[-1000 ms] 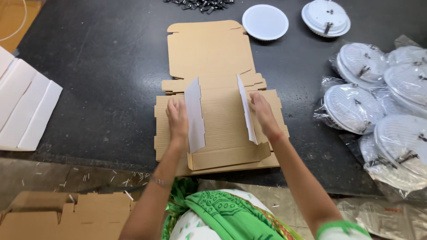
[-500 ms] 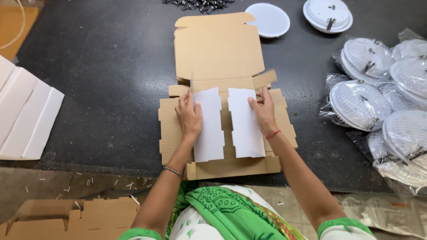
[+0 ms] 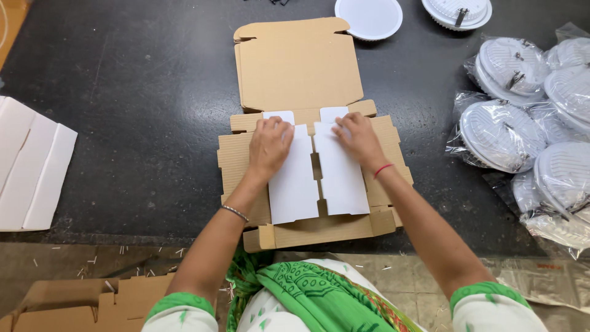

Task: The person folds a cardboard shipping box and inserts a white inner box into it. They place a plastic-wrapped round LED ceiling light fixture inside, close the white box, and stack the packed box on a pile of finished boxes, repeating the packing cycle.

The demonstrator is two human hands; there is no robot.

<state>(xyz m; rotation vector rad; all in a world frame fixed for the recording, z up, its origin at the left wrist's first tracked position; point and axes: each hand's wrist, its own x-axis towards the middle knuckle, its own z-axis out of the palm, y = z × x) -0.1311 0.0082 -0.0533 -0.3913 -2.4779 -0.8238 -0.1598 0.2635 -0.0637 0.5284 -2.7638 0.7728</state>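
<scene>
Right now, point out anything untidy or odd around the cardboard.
Small pale scraps litter the floor below the table edge. On the flat box blank, left hand and right hand press two white panels; nothing there looks torn.

Dark speckled worktop (image 3: 135, 110) above littered floor (image 3: 92, 270)

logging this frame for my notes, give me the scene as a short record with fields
surface: dark table
left hand: pressing flat on the left white flap
right hand: pressing flat on the right white flap
under the hands: unfolded brown cardboard box
right side: bagged round white lamps
far left: white folded sheets
</scene>
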